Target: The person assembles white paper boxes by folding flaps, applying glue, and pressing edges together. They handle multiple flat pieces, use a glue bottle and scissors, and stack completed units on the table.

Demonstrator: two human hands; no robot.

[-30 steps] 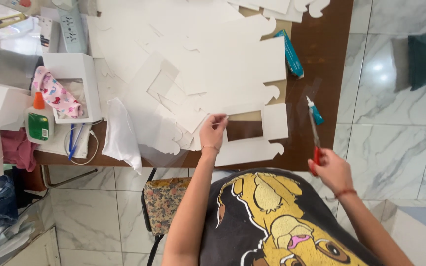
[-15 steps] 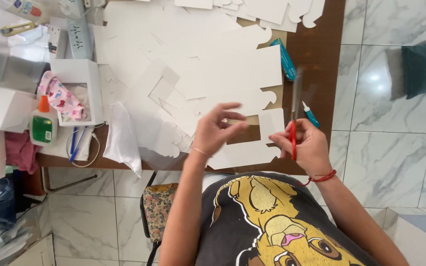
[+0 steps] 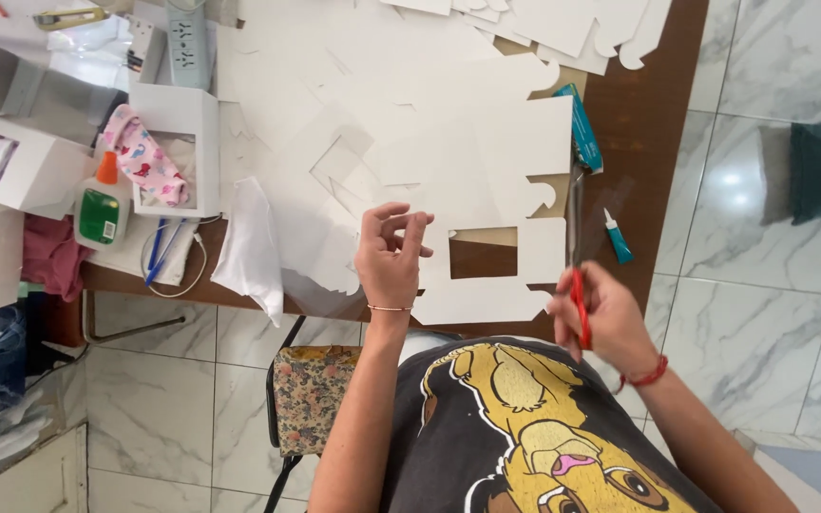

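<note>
- The work in hand is cutting white card into box templates; the flat cut-out card (image 3: 486,275) lies at the near edge of the brown table (image 3: 648,142), just in front of the person
- A rectangular window is already cut out of this card, with the table showing through it, and its outer edges have notches and rounded tabs cut in
- Judging by that, the cutting of this piece looks largely done; it lies flat, with no fold raised and no glue visible on it, so shaping it into a box seems to be left
- Many more white card pieces (image 3: 410,104) cover the table beyond it, several already cut to similar outlines
- The left hand (image 3: 390,261) hovers over the left part of the card, wrist bent up, fingers loosely curled and spread apart, gripping nothing; whether the fingertips touch the card I cannot tell
- The right hand (image 3: 601,318) sits at the card's right edge, fingers closed round the red handles of the scissors (image 3: 577,256), blades pointing away from the body along that edge
- A small glue tube with a teal cap (image 3: 617,237) lies on bare table just right of the blades, and a green glue bottle (image 3: 102,204) stands well apart on the left beside an assembled white box (image 3: 178,114)
</note>
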